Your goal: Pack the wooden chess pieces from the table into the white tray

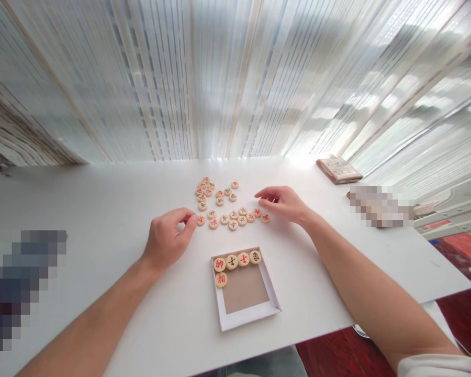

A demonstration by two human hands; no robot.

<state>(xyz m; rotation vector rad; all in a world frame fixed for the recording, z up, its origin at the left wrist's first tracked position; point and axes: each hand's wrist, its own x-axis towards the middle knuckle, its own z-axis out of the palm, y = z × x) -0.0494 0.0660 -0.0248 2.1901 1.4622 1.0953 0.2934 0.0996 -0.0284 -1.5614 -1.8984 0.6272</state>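
On the white table, my left hand is curled, its thumb and index fingertips close together. The tips sit at the left edge of a red-marked xiangqi piece; I see nothing held between them. At the right end of the loose row, my right hand hovers with fingers bent and slightly apart, holding nothing. Just beside it are two red-marked xiangqi pieces, one at its fingertips. Nearer me stands a shallow white box with a brown bottom. Four round pieces line its far side, and a red one starts a second row.
Several more loose pieces cluster farther back, red and black faces up. A flat brown-edged box lies at the back right, near a blurred item. A pale striped curtain hangs behind the table.
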